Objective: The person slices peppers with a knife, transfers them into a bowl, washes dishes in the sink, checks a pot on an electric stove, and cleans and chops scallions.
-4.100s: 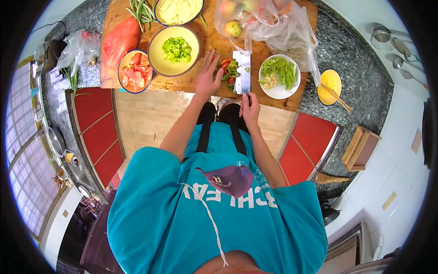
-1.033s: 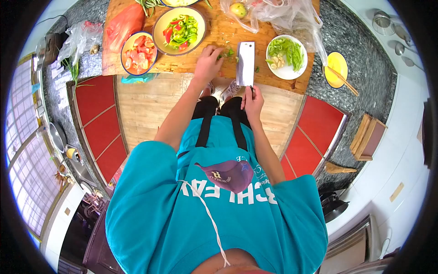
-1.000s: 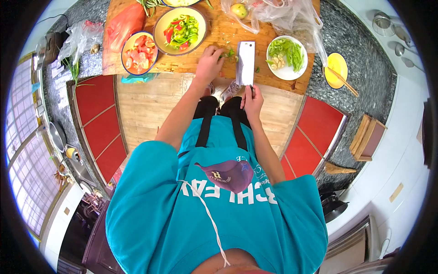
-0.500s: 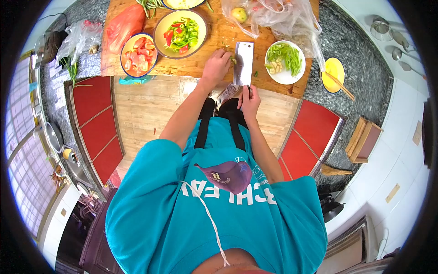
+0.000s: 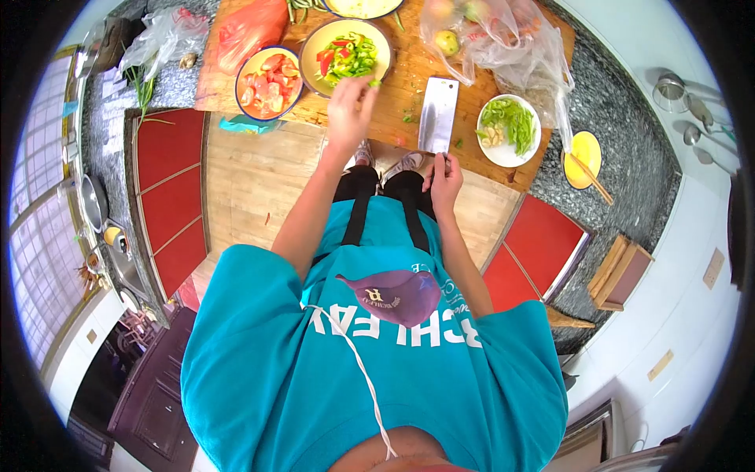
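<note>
My right hand [image 5: 444,185] grips the handle of a cleaver [image 5: 439,116], whose broad blade lies over the wooden board [image 5: 389,122] near its front edge. At the near rim of a bowl of chopped green and red peppers [image 5: 348,57], my left hand [image 5: 350,114] has its fingers closed together. A small piece of green pepper [image 5: 375,83] shows at its fingertips. Small green scraps [image 5: 409,118] lie on the board beside the blade. Left of the pepper bowl stands a bowl of cut tomatoes [image 5: 268,85].
Right of the cleaver sits a white plate [image 5: 491,155] with sliced greens and garlic. Clear plastic bags [image 5: 515,55] and a red bag [image 5: 250,33] lie farther back. A yellow bowl [image 5: 582,149] with chopsticks [image 5: 591,179] stands on the dark countertop [image 5: 629,149].
My left hand has moved left from beside the cleaver to the pepper bowl's rim, with a green piece at its fingertips. My right hand stays on the handle. The whole view has shifted slightly.
</note>
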The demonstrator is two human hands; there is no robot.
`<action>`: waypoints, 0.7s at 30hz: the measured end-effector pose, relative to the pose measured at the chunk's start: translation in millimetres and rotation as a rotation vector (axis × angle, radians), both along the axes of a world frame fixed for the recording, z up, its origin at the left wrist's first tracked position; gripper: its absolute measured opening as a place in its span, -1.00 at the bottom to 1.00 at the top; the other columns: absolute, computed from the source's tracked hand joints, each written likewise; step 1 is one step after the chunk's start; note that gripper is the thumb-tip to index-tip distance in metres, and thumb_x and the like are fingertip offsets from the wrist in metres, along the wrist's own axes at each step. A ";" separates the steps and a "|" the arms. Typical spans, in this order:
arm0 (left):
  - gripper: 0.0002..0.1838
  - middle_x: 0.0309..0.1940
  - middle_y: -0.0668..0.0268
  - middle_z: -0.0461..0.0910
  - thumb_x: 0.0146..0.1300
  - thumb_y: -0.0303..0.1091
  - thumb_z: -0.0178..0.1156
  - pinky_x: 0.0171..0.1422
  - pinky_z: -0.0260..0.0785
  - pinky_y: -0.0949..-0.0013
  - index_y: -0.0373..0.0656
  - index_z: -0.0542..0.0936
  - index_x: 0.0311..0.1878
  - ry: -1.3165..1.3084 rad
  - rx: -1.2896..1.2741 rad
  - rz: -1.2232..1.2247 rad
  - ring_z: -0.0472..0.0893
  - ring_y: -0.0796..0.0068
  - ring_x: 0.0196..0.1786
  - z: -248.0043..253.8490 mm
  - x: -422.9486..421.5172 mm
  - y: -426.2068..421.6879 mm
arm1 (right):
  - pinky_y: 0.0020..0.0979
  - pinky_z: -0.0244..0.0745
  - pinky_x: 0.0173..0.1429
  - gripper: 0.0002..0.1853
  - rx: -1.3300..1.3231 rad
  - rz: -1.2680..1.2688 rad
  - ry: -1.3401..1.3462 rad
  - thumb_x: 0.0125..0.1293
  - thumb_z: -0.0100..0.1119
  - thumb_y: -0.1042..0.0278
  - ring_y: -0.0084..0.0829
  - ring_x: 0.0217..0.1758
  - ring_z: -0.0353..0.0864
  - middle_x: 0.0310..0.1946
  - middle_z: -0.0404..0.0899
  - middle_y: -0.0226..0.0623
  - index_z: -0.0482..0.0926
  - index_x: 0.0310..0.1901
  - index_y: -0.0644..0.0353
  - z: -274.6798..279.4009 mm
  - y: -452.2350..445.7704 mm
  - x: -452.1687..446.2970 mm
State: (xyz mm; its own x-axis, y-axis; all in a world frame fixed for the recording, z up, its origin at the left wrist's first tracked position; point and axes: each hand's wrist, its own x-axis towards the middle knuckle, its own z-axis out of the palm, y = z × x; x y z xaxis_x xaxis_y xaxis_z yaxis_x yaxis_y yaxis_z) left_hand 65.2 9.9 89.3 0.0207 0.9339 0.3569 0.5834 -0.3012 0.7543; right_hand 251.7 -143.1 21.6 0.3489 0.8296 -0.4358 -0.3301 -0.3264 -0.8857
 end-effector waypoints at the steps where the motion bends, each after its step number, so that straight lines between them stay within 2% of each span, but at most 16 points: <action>1: -0.76 -0.29 0.14 0.57 0.18 -0.54 0.32 -0.13 0.50 0.26 -0.24 0.66 -0.06 -0.073 -0.100 0.062 0.59 0.19 -0.28 3.3 -4.8 7.2 | -0.53 0.22 -0.73 -0.81 -0.006 0.004 -0.032 0.53 0.04 0.29 -0.63 -0.76 0.32 -0.62 0.45 -0.39 0.45 -0.16 0.26 0.6 1.9 2.1; 2: -0.76 -0.29 0.14 0.57 0.18 -0.54 0.32 -0.13 0.50 0.26 -0.24 0.66 -0.06 -0.076 -0.098 0.068 0.59 0.19 -0.28 1.8 -9.8 18.0 | -0.53 0.22 -0.73 -0.81 -0.004 0.010 -0.034 0.53 0.04 0.29 -0.63 -0.76 0.32 -0.62 0.45 -0.39 0.45 -0.16 0.26 1.0 3.3 3.8; 4: -0.74 -0.22 0.12 0.58 0.20 -0.49 0.32 -0.06 0.48 0.21 -0.23 0.66 -0.01 0.194 0.042 0.064 0.59 0.20 -0.21 -6.3 -18.1 38.9 | -0.53 0.23 -0.72 -0.80 -0.034 -0.048 -0.041 0.53 0.05 0.27 -0.63 -0.76 0.33 -0.63 0.45 -0.39 0.45 -0.15 0.26 0.4 2.0 6.1; 5: -0.74 -0.21 0.14 0.57 0.15 -0.53 0.30 0.07 0.45 0.13 -0.22 0.66 -0.05 0.233 0.083 0.091 0.56 0.10 -0.09 -11.1 -16.6 41.6 | -0.54 0.22 -0.72 -0.79 -0.016 -0.038 -0.077 0.53 0.06 0.25 -0.64 -0.77 0.32 -0.64 0.44 -0.39 0.46 -0.15 0.25 -0.3 -0.5 7.8; 8: -0.74 -0.23 0.12 0.56 0.15 -0.54 0.30 -0.02 0.45 0.13 -0.19 0.67 -0.05 0.244 0.171 0.016 0.58 0.15 -0.13 14.2 -8.1 17.8 | -0.54 0.21 -0.72 -0.79 -0.072 -0.047 -0.086 0.53 0.06 0.26 -0.64 -0.77 0.32 -0.66 0.43 -0.40 0.46 -0.14 0.26 -1.1 -12.8 10.9; 10: -0.76 -0.16 0.14 0.56 0.09 -0.56 0.33 -0.02 0.44 0.16 -0.22 0.63 -0.14 0.117 0.171 -0.218 0.56 0.15 -0.09 -8.2 -0.8 -8.9 | -0.54 0.20 -0.72 -0.79 -0.095 -0.079 -0.105 0.53 0.06 0.26 -0.64 -0.77 0.31 -0.66 0.43 -0.40 0.47 -0.13 0.26 1.5 -24.3 7.1; 12: -0.74 -0.16 0.17 0.55 0.10 -0.52 0.33 -0.01 0.45 0.16 -0.20 0.62 -0.11 0.061 0.026 -0.430 0.56 0.10 -0.10 -20.0 7.9 -34.6 | -0.54 0.21 -0.72 -0.80 -0.087 -0.110 -0.115 0.53 0.06 0.28 -0.64 -0.77 0.31 -0.66 0.43 -0.40 0.48 -0.11 0.27 2.8 -36.1 0.4; 15: -0.75 -0.21 0.17 0.55 0.12 -0.46 0.33 -0.01 0.46 0.12 -0.20 0.60 -0.11 0.141 -0.061 -0.592 0.55 0.05 -0.13 -54.4 11.3 -55.4 | -0.54 0.21 -0.72 -0.80 -0.125 -0.186 -0.152 0.53 0.05 0.29 -0.63 -0.76 0.32 -0.65 0.43 -0.40 0.48 -0.08 0.28 8.2 -56.4 -12.6; 21: -0.84 -0.24 0.13 0.54 0.18 -0.46 0.28 -0.04 0.45 0.10 -0.21 0.57 -0.18 0.209 -0.090 -0.641 0.54 0.01 -0.14 -89.4 19.2 -48.5 | -0.52 0.23 -0.72 -0.78 -0.171 -0.370 -0.067 0.54 0.04 0.28 -0.61 -0.77 0.32 -0.64 0.44 -0.37 0.46 -0.03 0.29 14.8 -110.4 -32.4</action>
